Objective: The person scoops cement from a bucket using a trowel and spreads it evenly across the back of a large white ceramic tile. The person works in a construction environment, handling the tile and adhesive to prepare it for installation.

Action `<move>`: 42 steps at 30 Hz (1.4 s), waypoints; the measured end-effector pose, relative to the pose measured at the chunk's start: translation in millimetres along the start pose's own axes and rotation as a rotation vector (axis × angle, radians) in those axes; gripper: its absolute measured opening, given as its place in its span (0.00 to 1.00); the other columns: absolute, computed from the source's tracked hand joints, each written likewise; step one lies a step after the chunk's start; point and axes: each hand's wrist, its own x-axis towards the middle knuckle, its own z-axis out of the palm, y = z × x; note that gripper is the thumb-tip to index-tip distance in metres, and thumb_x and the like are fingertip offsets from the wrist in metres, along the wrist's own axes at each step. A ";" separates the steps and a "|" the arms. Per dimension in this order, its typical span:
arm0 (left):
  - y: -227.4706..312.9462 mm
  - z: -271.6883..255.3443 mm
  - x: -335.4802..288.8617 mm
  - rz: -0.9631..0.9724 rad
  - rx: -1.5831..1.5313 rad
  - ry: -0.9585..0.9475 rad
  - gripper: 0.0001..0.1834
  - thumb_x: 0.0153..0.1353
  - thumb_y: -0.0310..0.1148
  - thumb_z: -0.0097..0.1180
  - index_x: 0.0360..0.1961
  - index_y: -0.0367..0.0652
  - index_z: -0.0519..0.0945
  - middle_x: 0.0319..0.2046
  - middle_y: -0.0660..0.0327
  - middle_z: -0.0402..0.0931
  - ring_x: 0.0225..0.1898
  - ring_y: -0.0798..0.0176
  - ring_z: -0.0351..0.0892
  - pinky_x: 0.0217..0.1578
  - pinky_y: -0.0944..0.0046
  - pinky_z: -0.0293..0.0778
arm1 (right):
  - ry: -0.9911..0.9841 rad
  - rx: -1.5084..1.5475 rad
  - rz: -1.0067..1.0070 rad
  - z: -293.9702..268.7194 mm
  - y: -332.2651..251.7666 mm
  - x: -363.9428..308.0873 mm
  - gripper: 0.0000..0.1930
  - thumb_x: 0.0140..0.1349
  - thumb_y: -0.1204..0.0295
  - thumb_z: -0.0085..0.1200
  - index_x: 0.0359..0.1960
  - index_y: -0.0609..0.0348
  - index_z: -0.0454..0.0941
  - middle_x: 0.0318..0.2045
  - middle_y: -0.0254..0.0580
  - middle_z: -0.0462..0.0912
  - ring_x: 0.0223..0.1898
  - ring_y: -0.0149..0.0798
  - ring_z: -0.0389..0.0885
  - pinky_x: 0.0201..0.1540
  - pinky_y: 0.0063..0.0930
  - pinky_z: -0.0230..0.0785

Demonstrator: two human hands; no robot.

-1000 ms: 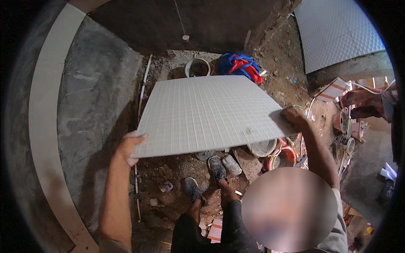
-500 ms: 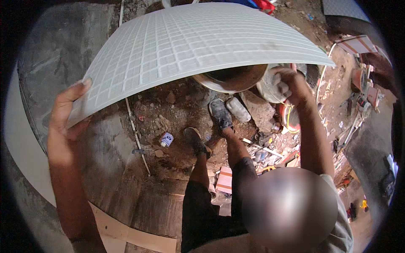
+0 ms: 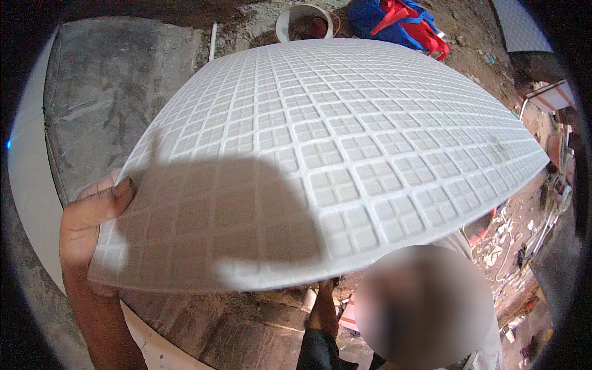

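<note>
A large white tile (image 3: pixel 351 148), its gridded back toward me, fills the middle of the view. My left hand (image 3: pixel 95 216) grips its left edge, with the thumb on the gridded face and the other fingers mostly hidden behind it. A dark shadow lies across the tile's lower left part. My right hand is out of sight; the tile and a blurred round patch at the lower right cover the area around it. Below the tile's near edge, part of my leg (image 3: pixel 324 311) shows.
Beyond the tile's far edge lie a pale round ring (image 3: pixel 282 24) and a blue and red cloth bundle (image 3: pixel 401 21). A white pipe (image 3: pixel 213 42) runs beside a grey slab (image 3: pixel 117 80). Rubble and scraps (image 3: pixel 502 240) cover the ground at right, near a box (image 3: pixel 552 97).
The tile has come nearer and lower, so more of its back shows. It now covers my feet, the bucket and my right hand, which were visible before. My left hand keeps its grip.
</note>
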 end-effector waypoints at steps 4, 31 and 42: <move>4.9 26.6 -2.4 -0.020 -0.059 -0.021 0.24 0.60 0.35 0.60 0.54 0.29 0.79 0.42 0.53 0.84 0.40 0.60 0.84 0.48 0.60 0.77 | 0.055 -0.031 0.031 8.3 6.9 16.4 0.21 0.67 0.63 0.55 0.56 0.63 0.79 0.54 0.55 0.79 0.56 0.51 0.77 0.58 0.39 0.70; -21.3 220.8 -203.3 0.092 -0.321 0.137 0.33 0.62 0.20 0.56 0.69 0.31 0.60 0.61 0.44 0.72 0.61 0.49 0.74 0.64 0.50 0.68 | 0.362 0.427 0.299 -234.2 77.1 -524.8 0.17 0.65 0.78 0.54 0.56 0.68 0.78 0.63 0.62 0.71 0.62 0.62 0.72 0.66 0.43 0.65; -298.4 251.9 -168.2 -0.135 -0.488 0.111 0.36 0.59 0.31 0.68 0.67 0.34 0.67 0.58 0.47 0.77 0.58 0.50 0.78 0.59 0.51 0.73 | 0.545 -0.026 0.266 -342.7 125.4 -565.7 0.17 0.74 0.72 0.48 0.59 0.69 0.73 0.62 0.68 0.70 0.65 0.65 0.70 0.67 0.49 0.63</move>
